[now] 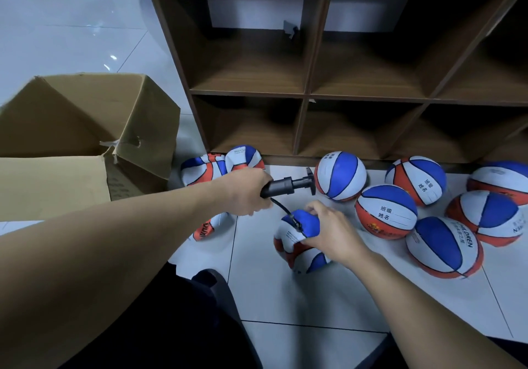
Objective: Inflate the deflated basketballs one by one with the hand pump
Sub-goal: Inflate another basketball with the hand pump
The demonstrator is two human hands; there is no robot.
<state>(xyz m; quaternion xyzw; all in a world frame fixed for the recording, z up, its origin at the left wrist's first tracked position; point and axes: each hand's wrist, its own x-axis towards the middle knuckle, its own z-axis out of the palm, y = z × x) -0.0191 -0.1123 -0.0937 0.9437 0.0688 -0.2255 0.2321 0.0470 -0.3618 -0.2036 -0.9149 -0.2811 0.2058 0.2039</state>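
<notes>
Gripping the pump [288, 186], left hand [245, 194] fingers curl tight; right hand [331, 231] fingers clasp the basketball [297, 251].

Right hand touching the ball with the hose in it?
Touching. The head view shows the right hand gripping the half-flat ball, fingers curled over its blue top beside the hose; left hand holds the pump.

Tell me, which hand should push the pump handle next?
Probably the right hand. The left hand already grips the pump body, and the right sits on the ball just below the free handle.
</notes>
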